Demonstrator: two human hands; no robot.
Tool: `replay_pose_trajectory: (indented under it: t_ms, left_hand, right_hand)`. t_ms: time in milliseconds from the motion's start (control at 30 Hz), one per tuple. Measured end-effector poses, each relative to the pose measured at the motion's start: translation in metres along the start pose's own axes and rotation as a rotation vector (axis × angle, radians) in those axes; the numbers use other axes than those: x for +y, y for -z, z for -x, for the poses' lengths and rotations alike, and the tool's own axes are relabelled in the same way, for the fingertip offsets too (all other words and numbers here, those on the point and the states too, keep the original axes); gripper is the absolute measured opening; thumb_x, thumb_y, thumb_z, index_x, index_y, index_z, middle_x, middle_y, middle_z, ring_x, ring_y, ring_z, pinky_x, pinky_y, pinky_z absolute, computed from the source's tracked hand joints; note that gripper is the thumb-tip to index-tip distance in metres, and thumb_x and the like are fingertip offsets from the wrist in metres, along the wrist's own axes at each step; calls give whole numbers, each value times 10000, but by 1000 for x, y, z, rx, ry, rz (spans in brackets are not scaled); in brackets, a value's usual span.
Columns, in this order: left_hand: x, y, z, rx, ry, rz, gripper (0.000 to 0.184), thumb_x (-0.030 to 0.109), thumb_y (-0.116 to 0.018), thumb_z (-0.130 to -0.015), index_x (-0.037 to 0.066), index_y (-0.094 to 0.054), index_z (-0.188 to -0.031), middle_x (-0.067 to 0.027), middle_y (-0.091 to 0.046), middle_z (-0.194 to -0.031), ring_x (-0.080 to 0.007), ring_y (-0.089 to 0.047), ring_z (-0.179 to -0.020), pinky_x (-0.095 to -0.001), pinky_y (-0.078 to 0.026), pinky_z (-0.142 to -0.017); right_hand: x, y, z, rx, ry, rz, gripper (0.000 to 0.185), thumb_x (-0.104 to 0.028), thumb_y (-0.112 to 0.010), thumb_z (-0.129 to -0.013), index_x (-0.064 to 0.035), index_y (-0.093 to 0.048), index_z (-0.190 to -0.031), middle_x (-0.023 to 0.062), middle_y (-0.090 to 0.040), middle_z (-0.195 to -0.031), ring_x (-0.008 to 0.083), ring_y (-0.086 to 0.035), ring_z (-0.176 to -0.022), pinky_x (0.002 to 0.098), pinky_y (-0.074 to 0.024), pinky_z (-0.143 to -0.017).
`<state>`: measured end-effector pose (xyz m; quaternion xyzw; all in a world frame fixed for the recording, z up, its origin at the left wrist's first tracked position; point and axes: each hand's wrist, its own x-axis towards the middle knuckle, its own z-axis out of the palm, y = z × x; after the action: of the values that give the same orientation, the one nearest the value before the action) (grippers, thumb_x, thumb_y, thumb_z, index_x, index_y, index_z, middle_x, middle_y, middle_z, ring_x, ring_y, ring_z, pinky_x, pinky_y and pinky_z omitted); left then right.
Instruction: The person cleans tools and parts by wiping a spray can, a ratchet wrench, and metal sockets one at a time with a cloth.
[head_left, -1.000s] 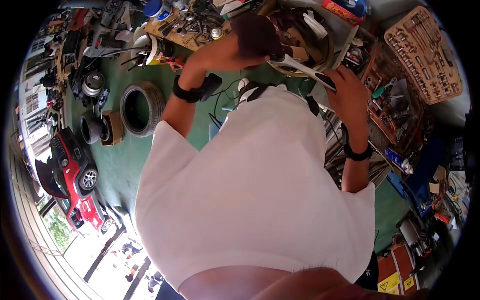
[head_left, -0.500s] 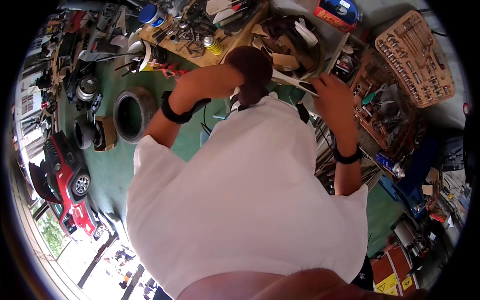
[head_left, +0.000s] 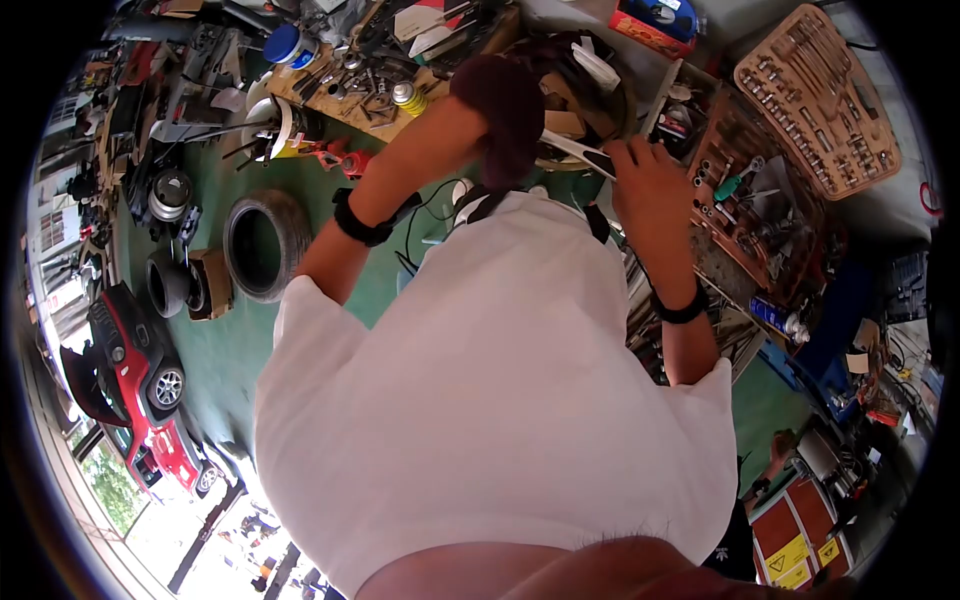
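A dark maroon cloth (head_left: 512, 115) covers my left hand (head_left: 490, 112), whose fingers are wrapped in it and mostly hidden. From the cloth a long silver metal tool (head_left: 572, 150) runs across to my right hand (head_left: 645, 180). The fingers of my right hand are bent round the tool's dark end. Both hands are held out in front of the white shirt (head_left: 490, 360). The tool's other end is hidden in the cloth.
A workbench (head_left: 385, 128) holds tools and a yellow can (head_left: 408, 97). To the right lie a socket case (head_left: 820, 100) and a tool tray (head_left: 745, 225). Tyres (head_left: 238, 245) and a red car (head_left: 160, 440) are at left. Another person's hand (head_left: 780, 450) shows at lower right.
Over the last second the cloth and my left hand came down, then rose partway. My right hand has shifted left with the tool. Another person's hand has appeared at lower right.
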<state>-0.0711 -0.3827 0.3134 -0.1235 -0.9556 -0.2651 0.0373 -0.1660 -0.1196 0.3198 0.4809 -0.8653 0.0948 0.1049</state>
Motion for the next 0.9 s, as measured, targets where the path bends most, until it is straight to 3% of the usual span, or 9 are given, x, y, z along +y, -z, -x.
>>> replay_pose_trajectory:
  t_ms: [67, 200, 267, 300, 367, 500, 800, 900]
  left_hand:
    - [2, -3, 0, 69, -10, 59, 329, -31, -591, -762, 34, -594, -1084, -180, -616, -1052, -381, -586, -973, -406, -493, -846]
    - [-4, -8, 6, -25, 76, 35, 313, -30, -593, -764, 33, -604, -1070, -175, -618, -1051, -382, -584, -974, -413, -492, -851]
    - [-14, -10, 8, -20, -73, 18, 272, 18, -579, -759, 48, -619, -1026, -165, -634, -943, -359, -614, -860, -420, -508, -732]
    - [-12, -4, 9, -24, -73, 20, 272, 18, -579, -759, 48, -619, -1026, -165, -634, -943, -359, -614, -860, -420, -508, -732]
    - [-4, 12, 8, -315, 0, 26, 312, 4, -613, -756, 31, -596, -1067, -160, -627, -1040, -366, -587, -968, -415, -494, -836]
    - [-15, 9, 12, -395, -38, -54, 312, 26, -617, -756, 33, -586, -1066, -155, -631, -1023, -362, -589, -958, -415, -496, -824]
    - [-32, 0, 19, -153, -4, -55, 356, 10, -597, -755, 30, -576, -1109, -180, -619, -1033, -385, -591, -937, -423, -504, -807]
    - [-34, -1, 19, -1, 54, -14, 285, 32, -597, -734, 25, -614, -1019, -181, -624, -995, -369, -600, -904, -419, -506, -764]
  right_hand:
    - [-2, -1, 1, 5, -22, -2, 329, -37, -640, -643, -113, -571, -956, 42, -511, -855, 230, -572, -763, 328, -515, -584]
    - [0, -1, 4, -46, -54, -76, 337, -15, -648, -641, -129, -573, -949, 32, -524, -850, 228, -581, -784, 347, -507, -586]
    - [5, -1, 3, -55, -27, -93, 347, -17, -651, -639, -120, -562, -957, 37, -511, -849, 224, -584, -771, 342, -512, -566]
    - [7, -2, 4, -87, -12, -136, 336, -14, -648, -646, -120, -561, -953, 36, -516, -850, 221, -589, -775, 342, -511, -564]
    - [10, -1, 4, -124, -1, -183, 325, -12, -644, -654, -119, -560, -948, 35, -521, -851, 218, -594, -780, 342, -509, -563]
    - [12, 1, -1, -138, 83, -182, 309, -10, -638, -662, -109, -560, -944, 35, -533, -858, 215, -597, -794, 337, -509, -565]
    - [-15, -7, -12, -49, 12, -23, 278, -23, -626, -659, -111, -562, -915, 39, -511, -845, 215, -574, -792, 303, -499, -566]
    - [-28, -13, -16, 16, -51, 13, 298, -29, -630, -656, -117, -552, -929, 40, -498, -837, 214, -566, -790, 301, -494, -564]
